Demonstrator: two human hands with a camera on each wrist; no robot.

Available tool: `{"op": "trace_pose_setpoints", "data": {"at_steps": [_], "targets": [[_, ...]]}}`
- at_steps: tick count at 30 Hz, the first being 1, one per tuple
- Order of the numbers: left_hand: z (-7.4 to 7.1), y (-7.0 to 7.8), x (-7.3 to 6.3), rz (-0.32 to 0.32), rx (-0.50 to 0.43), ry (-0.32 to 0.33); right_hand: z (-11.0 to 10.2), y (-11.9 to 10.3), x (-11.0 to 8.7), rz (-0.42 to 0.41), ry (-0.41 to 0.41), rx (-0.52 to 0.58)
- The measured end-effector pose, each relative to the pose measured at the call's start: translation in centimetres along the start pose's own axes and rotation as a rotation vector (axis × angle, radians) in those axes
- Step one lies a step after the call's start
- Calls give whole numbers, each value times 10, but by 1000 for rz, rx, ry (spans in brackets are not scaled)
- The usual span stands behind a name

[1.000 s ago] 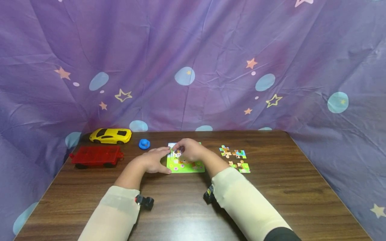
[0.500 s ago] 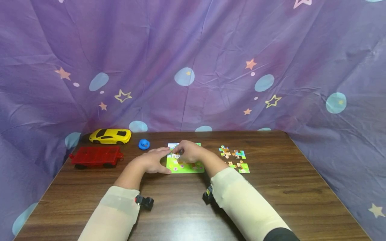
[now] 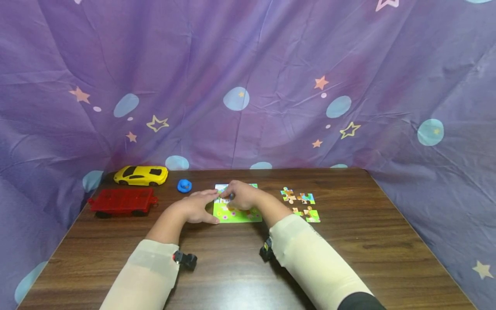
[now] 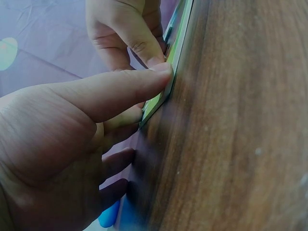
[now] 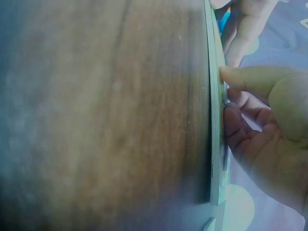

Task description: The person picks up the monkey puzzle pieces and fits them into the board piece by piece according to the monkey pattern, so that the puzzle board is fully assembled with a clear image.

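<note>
A bright puzzle board [image 3: 236, 218] with a green flowered meadow lies flat on the table, partly covered by both hands. At its left edge my left hand [image 3: 195, 207] rests with fingers stretched out. The left thumb presses the near left corner, which the left wrist view shows closely. Over the board's upper part my right hand [image 3: 244, 196] bends its thumb and fingers around a puzzle piece, mostly hidden beneath them. In the right wrist view, the right thumb [image 5: 250, 79] and fingertips touch the board's [image 5: 217, 159] top surface.
Several loose puzzle pieces [image 3: 311, 215] lie right of the board. To the left stand a yellow toy car [image 3: 141, 175], a red flat toy wagon [image 3: 123, 200] and a small blue toy [image 3: 184, 186]. A purple curtain [image 3: 201, 86] hangs behind the wooden table [image 3: 372, 241].
My right hand's fingers have shifted slightly over the board's upper part, and the gap between thumb and forefinger looks smaller. My left hand stays at the left edge.
</note>
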State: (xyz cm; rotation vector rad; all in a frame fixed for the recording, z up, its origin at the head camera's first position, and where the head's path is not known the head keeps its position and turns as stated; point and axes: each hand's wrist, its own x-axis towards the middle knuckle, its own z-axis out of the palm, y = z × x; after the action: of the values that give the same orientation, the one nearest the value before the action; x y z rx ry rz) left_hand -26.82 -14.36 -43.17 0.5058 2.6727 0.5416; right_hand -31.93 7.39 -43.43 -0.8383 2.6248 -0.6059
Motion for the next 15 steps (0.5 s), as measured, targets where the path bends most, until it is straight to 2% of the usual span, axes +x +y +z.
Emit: {"op": "trace_pose_setpoints", "data": {"at_steps": [9,15], "targets": [[-2,3,-1,-7,23,-29,-2,-1,-2,-2,-3,-15],[-1,4,-1,-3,27,-43,-3,-1,-4,1,-40,-4]]}}
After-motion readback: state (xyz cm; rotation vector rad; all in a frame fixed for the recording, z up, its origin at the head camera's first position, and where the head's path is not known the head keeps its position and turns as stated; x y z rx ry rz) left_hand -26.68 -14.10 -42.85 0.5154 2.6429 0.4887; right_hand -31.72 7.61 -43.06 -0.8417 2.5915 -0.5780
